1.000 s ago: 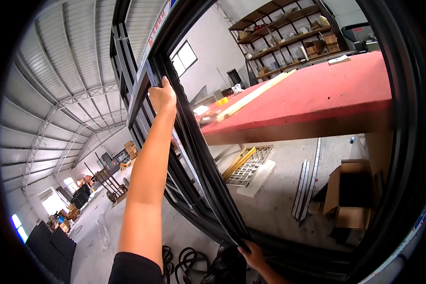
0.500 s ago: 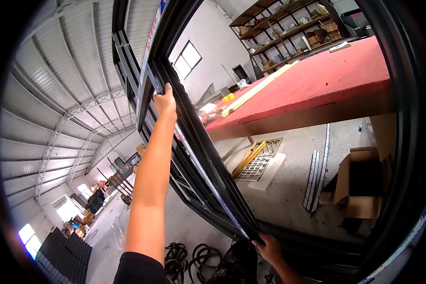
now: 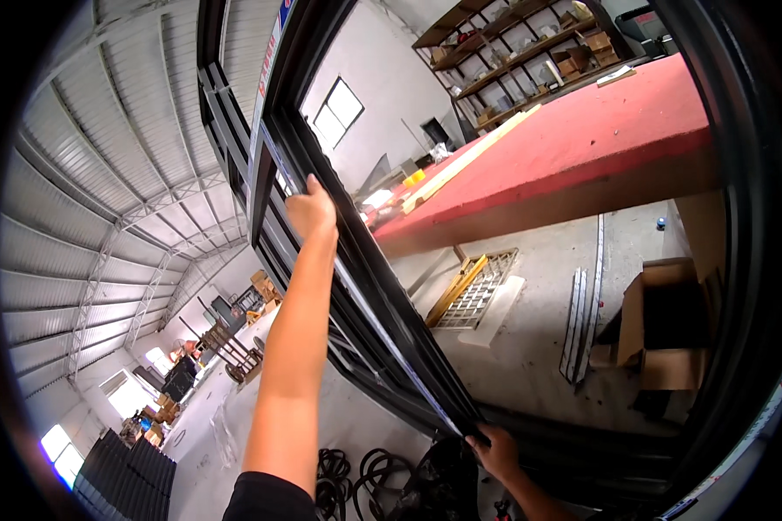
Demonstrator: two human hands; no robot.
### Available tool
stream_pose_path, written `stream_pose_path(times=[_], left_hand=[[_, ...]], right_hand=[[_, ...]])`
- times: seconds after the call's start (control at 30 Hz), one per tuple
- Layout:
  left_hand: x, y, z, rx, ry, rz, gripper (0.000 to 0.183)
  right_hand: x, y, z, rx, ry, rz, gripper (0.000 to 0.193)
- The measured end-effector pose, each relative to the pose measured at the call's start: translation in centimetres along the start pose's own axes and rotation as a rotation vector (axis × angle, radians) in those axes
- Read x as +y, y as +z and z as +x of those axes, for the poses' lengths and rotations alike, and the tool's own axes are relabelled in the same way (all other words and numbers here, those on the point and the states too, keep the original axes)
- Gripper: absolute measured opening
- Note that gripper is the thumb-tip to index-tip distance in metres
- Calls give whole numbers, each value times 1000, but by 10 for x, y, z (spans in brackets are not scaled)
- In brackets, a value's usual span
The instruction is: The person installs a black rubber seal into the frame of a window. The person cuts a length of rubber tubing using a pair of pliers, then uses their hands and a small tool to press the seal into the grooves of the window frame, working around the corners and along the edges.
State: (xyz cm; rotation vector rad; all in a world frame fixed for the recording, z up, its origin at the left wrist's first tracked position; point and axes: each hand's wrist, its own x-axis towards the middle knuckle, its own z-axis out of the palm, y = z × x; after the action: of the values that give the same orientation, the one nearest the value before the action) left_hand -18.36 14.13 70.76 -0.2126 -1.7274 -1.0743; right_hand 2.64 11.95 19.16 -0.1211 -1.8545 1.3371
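Observation:
A large black window frame (image 3: 382, 300) leans across the view, with strips of printed film along its edges. My left hand (image 3: 313, 211) is closed round its left upright, thumb pointing up along the profile; the other fingers are mostly hidden behind it. Low down, at the same upright's bottom corner, my right hand (image 3: 495, 451) grips the frame, its fingertips partly hidden by the dark profile. More black frames (image 3: 226, 122) stand close behind, left of my left hand.
Through the opening show a red-topped table (image 3: 573, 148) with a yellow strip, a cardboard box (image 3: 669, 369), metal strips (image 3: 575, 326) and a white grid (image 3: 491, 282) on the floor. Black coiled strips (image 3: 375, 473) lie near my feet. Shelves (image 3: 513, 56) stand behind; stacked black profiles (image 3: 126, 473) lie left.
My left hand has shifted slightly down along the upright. My right hand keeps its place at the bottom corner. The whole view has turned slightly.

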Motion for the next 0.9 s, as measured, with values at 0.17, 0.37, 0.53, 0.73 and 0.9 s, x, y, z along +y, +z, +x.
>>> stream_pose_path(times=[0.17,0.37,0.53,0.73,0.9], left_hand=[[2,-19,-8,-201,-68,-170,62],[8,-8,-30,-4,-20,115,66],[-32,-7,-28,-108,23,-46,62],[1,-14,-54,-27,-82,125,66],[-62,-7,-49,-137,131,-76,66]], right_hand=[[8,3,4,-12,109,49,43],[9,3,-2,-54,124,-15,43],[0,-3,0,-4,110,-7,42],[1,-2,-4,81,53,-52,41],[2,-3,0,28,101,-36,41]])
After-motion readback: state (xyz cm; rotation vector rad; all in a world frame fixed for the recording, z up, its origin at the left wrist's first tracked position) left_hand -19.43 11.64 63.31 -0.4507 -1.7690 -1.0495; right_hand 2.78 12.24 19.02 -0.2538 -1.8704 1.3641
